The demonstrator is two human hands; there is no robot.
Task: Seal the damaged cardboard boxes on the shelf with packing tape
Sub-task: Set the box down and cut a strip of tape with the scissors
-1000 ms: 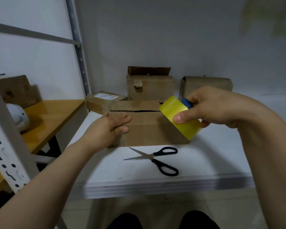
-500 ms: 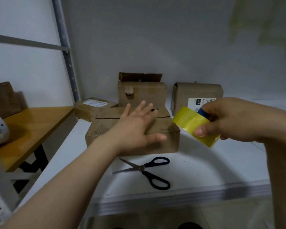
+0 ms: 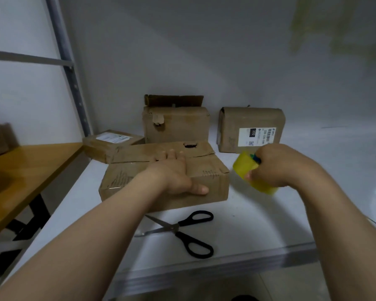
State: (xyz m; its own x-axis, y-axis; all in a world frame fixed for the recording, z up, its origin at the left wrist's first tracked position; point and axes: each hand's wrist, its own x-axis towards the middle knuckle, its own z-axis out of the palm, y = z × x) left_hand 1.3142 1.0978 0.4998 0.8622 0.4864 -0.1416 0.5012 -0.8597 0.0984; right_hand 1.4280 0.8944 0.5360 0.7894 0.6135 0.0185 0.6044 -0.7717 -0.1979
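Head view: the left hand point(image 3: 174, 174) lies flat on top of the near box point(image 3: 213, 185), fingers straight across the torn flaps and the thumb down the near face, pressing them shut. The right hand point(image 3: 276, 168) grips the yellow tape point(image 3: 242, 168), held in the air just right of the box and off the shelf point(image 3: 258, 224). No strip looks pulled free yet.

To do this step well, I would keep the palm down so the flaps meet along the seam, then start the strip on the box's right face and draw it left over the top. The hand should slide ahead of the tape rather than lift. The hole near the far edge and the ragged right corner probably need the strip pressed well past them, or a second pass.

The scissors point(image 3: 182, 231) lie open just near of the box, blades pointing left, close to the shelf's near lip; a careless sweep of the forearm could push them off. Right of the box the shelf is bare, which gives the roll room to unwind. Far of it stand an open-flap box point(image 3: 176, 124) and a labelled box point(image 3: 230, 129), with a flat box point(image 3: 102, 146) touching the far left corner, so there is little room to shift that way.
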